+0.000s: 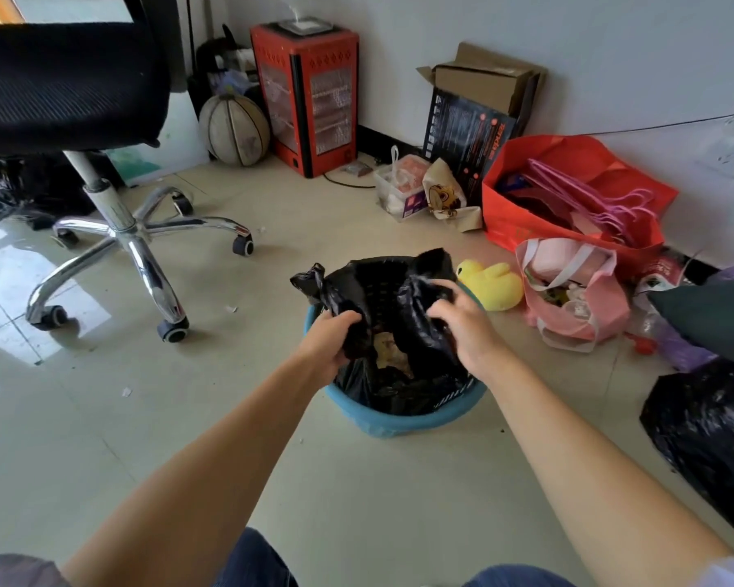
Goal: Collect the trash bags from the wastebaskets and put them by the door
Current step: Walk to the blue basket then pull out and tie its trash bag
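trash bag (393,328), black and part-full, is seated upright in the blue wastebasket (403,419) directly ahead of and below both hands, so any lift is judged to run straight up. its rim is gathered on two sides. the left hand (329,338) is curled tight round the left bunch; the right hand (458,322) is closed more loosely on the right fold. both are about equally near.

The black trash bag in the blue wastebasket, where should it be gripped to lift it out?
Grip the black trash bag by its two gathered top corners, from above, as the left hand and right hand already do. Both corners stand clear above the blue wastebasket rim, so a straight upward pull probably works.
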